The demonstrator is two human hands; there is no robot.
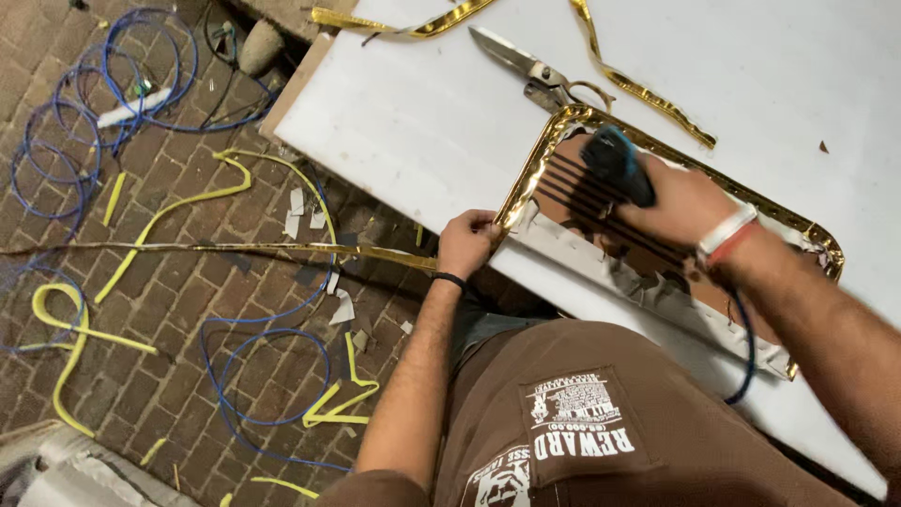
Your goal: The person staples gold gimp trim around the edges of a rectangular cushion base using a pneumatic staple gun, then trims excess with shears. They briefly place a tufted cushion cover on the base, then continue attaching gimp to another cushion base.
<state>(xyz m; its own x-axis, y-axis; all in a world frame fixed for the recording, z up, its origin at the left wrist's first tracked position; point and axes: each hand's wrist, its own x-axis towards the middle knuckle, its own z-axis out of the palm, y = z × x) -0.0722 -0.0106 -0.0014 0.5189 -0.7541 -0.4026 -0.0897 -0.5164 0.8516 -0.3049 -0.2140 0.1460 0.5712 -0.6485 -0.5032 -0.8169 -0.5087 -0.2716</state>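
In the head view, a gold-edged mirror panel [601, 244] is lying on the white tabletop [413, 113], its long axis running from upper left, away from the body, to lower right. The left hand [466, 242] is being pressed against the near left corner of the gold trim [526, 178], the fingers curled together and pinched on the edge there. The right hand [680, 202] is being held over the panel's middle, closed around a dark tool with a blue-black grip [617, 161], whose head is pointing up and left toward the far corner of the trim; a blue cord [746, 347] is hanging from that side down past the tabletop's edge. The corner of the panel is thus lying directly under the left hand, while the tool in the right hand is lying just to the right of it, over the reflective face. Whether the tool's tip is touching the panel cannot be told because of blur. Along the panel's near edge, a white notched backing strip [610, 272] is showing. Beyond the panel, metal snips [530, 68] are lying on the tabletop, with loose gold strips [648, 89] near them. On the brick floor [169, 282] to the left, blue wire [56, 122] and yellow strips [169, 211] are lying in loops.
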